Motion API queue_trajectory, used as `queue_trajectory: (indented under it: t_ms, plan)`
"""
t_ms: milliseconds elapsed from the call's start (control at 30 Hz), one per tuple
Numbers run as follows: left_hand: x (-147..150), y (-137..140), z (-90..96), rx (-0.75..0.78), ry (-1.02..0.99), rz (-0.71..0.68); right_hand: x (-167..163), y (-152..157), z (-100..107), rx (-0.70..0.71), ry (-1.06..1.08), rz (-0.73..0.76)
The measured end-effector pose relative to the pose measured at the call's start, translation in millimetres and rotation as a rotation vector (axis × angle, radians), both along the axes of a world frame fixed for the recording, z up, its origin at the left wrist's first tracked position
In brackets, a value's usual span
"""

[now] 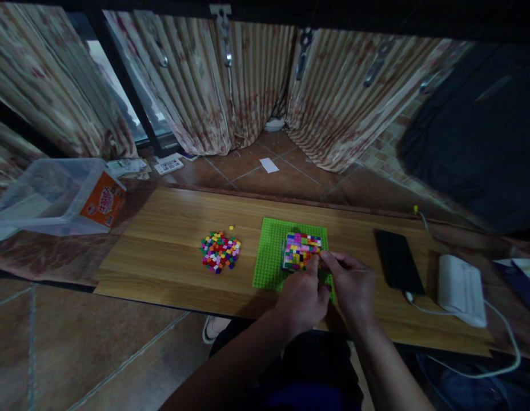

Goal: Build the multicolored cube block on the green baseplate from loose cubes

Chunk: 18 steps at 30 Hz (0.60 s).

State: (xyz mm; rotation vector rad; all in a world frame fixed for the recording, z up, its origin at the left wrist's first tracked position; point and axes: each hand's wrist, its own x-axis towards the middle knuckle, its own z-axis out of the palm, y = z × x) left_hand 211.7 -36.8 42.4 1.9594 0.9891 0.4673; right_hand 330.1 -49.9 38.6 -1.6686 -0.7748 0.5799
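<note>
A block built of many small multicoloured toy bricks (297, 248) stands on a green studded baseplate (269, 251). My left hand (305, 297) is at its near right side, the index finger stretched out and touching the block. The other fingers of that hand are curled, and what lies under them is hidden. My right hand (353, 279) is closed at the block's right edge, thumb and index finger pinched there against the bricks. Left of the baseplate lies a loose pile of small coloured bricks (220, 251), with a single yellow brick (231, 228) just beyond it.
The wooden board (162, 240) carries all this. On its right lie a black phone (399, 260) and a white power bank (461, 288) with a white cable (511, 328). A clear plastic bin (55, 177) stands at the far left. Curtains (256, 85) hang beyond the tiled floor.
</note>
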Motion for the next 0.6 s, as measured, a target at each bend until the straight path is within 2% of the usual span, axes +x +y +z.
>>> queue_trajectory:
  t_ms: [200, 367, 467, 600]
  plan:
    - [0.3, 1.7, 3.5, 0.004, 0.008, 0.006, -1.7, 0.3, -2.2, 0.015, -0.061, -0.006]
    - [-4.2, 3.5, 8.8, -0.048, -0.042, 0.015, -0.1, 0.6, -4.0, 0.006, -0.018, 0.013]
    - [-16.9, 1.7, 10.6, -0.078, -0.070, 0.042, 1.5, -3.6, -3.6, -0.001, 0.040, -0.040]
    - [-50.5, -7.1, 9.3, -0.115, -0.145, 0.074, 3.5, -13.9, 2.1, 0.054, 0.091, -0.167]
